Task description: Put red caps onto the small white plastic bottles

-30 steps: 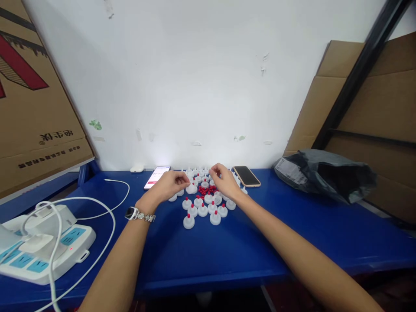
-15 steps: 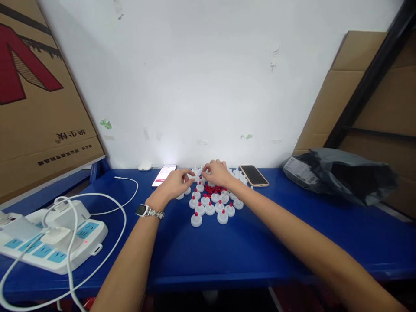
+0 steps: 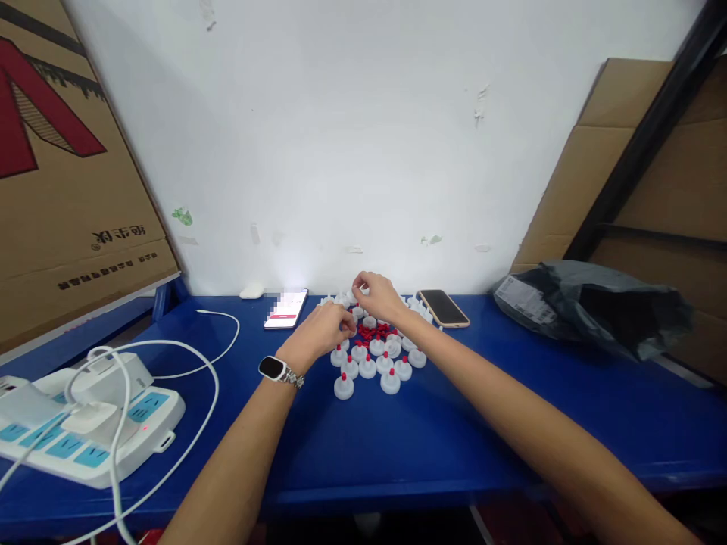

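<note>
Left hand (image 3: 322,331), right hand (image 3: 378,296): fingers narrow, contents unclear. White caps (image 3: 344,388) around both hands: probably light, stiff; grip rims.

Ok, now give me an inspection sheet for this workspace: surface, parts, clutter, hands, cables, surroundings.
Surface: blue table, slightly glossy.
Job's things: white caps, many red-tipped, grouped around loose small red pieces.
Clutter: left phone, screen lit; right phone, screen dark; small white item; grey plastic bag.
Left hand: curled beside the caps; grip unclear.
Right hand: curled at the rear caps; grip unclear.
Cables: white cables, looping over and beside the power strip.
Surroundings: white wall behind, patchy; cardboard at both sides.
</note>
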Demonstrator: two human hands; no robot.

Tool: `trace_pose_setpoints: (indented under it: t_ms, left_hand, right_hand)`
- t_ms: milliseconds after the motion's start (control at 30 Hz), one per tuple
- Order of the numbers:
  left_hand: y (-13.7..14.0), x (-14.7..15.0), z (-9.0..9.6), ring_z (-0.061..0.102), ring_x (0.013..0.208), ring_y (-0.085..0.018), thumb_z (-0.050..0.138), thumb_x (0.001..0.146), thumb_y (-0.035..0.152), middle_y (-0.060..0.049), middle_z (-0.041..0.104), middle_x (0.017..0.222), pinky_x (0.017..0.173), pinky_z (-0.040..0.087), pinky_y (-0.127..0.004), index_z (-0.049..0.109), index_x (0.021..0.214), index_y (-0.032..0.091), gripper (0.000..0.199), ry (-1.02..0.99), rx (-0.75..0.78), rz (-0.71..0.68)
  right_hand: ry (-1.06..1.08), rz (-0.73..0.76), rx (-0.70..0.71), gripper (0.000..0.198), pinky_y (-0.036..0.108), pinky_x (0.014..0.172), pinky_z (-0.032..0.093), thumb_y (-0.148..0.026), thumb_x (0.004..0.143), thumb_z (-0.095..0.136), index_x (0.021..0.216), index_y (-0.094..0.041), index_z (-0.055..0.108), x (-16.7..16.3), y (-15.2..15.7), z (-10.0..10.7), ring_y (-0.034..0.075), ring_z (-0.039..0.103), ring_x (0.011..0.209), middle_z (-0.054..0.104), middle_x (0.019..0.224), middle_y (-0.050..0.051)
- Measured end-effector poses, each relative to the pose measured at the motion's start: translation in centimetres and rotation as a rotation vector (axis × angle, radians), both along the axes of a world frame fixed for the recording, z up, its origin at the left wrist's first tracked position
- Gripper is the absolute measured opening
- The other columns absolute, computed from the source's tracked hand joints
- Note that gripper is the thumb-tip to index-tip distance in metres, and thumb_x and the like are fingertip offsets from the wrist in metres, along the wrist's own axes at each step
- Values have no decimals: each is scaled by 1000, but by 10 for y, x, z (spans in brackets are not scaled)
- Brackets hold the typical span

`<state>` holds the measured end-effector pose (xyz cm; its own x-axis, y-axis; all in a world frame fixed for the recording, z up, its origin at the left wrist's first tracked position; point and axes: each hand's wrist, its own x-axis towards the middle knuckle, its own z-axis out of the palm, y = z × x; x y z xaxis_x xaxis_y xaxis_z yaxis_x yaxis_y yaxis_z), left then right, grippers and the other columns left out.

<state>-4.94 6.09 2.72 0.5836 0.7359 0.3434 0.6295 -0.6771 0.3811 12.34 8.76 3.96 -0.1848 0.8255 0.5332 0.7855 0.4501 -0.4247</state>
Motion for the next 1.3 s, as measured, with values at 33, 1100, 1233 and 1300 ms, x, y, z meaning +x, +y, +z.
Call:
trace_pose_setpoints:
  t_ms: [33, 1100, 1233, 1300]
  left_hand:
    - [0, 2, 0, 56, 78, -26, 67, 70, 19, -8, 66, 72, 73, 39, -36, 75, 69, 23, 9, -1, -8, -3]
    - [-28, 29, 15, 64, 81, -16, 69, 81, 35, -5, 69, 84, 76, 50, -29, 69, 87, 16, 20, -707, -408, -250]
    - [-28, 25, 18, 64, 77, -15, 69, 80, 36, -5, 70, 83, 72, 51, -28, 70, 88, 16, 21, -678, -416, -215]
    - [-29, 26, 18, 64, 75, -15, 70, 80, 36, -5, 70, 82, 71, 51, -28, 70, 88, 16, 21, -671, -415, -210]
  right_hand:
    - [75, 40, 9, 17, 32, 79, 41, -25, 87, 49, 95, -19, 63, 7, -7, -1, 19, 59, 87, 68, 93, 6]
    - [979, 285, -244, 34, 19, 45, 37, -56, 93, 35, 97, -26, 50, 10, -69, -16, 10, 41, 55, 41, 72, -4]
    - [964, 249, -212, 35, 20, 45, 39, -57, 92, 33, 96, -26, 49, 11, -68, -14, 10, 40, 52, 42, 72, -4]
    - [964, 249, -212, 36, 21, 45, 40, -58, 92, 33, 96, -26, 49, 11, -68, -14, 10, 41, 52, 42, 72, -3]
